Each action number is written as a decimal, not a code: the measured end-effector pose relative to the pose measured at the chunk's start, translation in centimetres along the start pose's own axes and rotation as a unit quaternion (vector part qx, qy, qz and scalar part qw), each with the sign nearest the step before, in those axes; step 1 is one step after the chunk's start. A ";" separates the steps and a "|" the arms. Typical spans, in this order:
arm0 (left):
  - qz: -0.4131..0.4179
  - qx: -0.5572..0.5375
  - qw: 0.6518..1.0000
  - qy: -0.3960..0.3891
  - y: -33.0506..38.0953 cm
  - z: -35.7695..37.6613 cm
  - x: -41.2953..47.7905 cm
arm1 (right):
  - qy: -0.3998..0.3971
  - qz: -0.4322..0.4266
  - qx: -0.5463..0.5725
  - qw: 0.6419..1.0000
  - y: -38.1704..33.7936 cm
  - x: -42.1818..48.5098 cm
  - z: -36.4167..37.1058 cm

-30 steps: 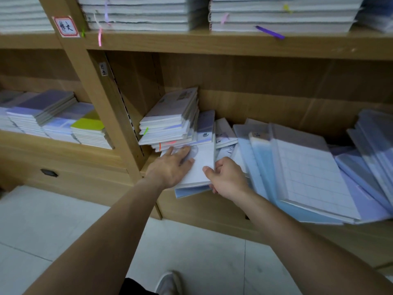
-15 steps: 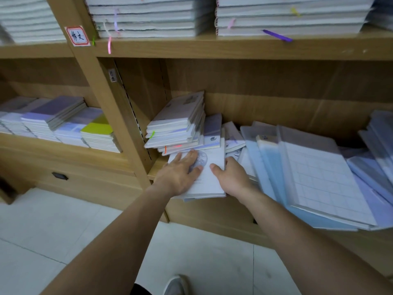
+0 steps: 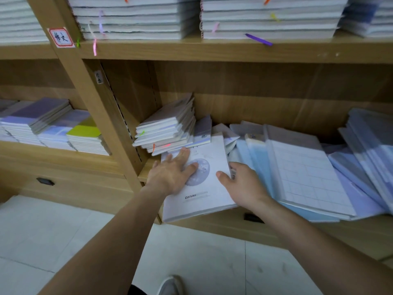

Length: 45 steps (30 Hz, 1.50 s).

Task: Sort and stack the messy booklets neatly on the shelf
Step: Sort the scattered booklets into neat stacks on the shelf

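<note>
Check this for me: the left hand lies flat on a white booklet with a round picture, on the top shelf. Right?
Wrong shelf. The head view shows the left hand flat on the white booklet with the round picture, on the lower shelf, overhanging its front edge.

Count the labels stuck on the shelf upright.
2: a red-bordered label on its front at upper-shelf height, and a small label lower on its inner face. More may sit out of frame.
</note>
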<state>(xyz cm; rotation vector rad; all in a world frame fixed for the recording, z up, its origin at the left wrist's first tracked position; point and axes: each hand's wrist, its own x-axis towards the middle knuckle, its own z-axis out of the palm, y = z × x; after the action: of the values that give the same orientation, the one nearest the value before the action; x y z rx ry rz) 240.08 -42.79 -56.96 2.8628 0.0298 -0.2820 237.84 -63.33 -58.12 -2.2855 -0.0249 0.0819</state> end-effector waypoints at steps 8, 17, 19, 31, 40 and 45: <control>0.003 -0.042 0.999 -0.019 -0.1 0.3 0.1 | -0.041 0.070 0.022 0.996 0.7 -1.7 -1.3; 0.020 -0.037 0.999 -0.018 -0.5 0.6 0.3 | -0.033 0.059 -0.022 0.997 -0.4 -1.8 -0.1; 0.019 -0.039 0.999 -0.006 -0.3 0.5 0.2 | -0.026 0.043 -0.043 0.998 -0.3 -2.3 -1.1; 0.015 -0.118 0.993 0.009 0.7 1.2 -1.0 | 0.032 -0.068 0.050 0.996 2.4 -5.3 -9.6; 0.077 -0.069 0.992 0.073 3.1 1.1 -1.3 | 0.238 0.012 0.208 0.949 7.5 -3.8 -15.0; 0.031 0.015 0.993 0.115 7.1 1.5 -1.6 | 0.166 0.124 0.047 0.977 12.6 -3.0 -16.6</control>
<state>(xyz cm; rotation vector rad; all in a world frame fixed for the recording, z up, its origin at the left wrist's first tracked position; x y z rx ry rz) 238.60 -49.98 -56.21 2.9035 -0.0190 0.0611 235.84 -84.24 -56.55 -2.1712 0.4297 -0.1675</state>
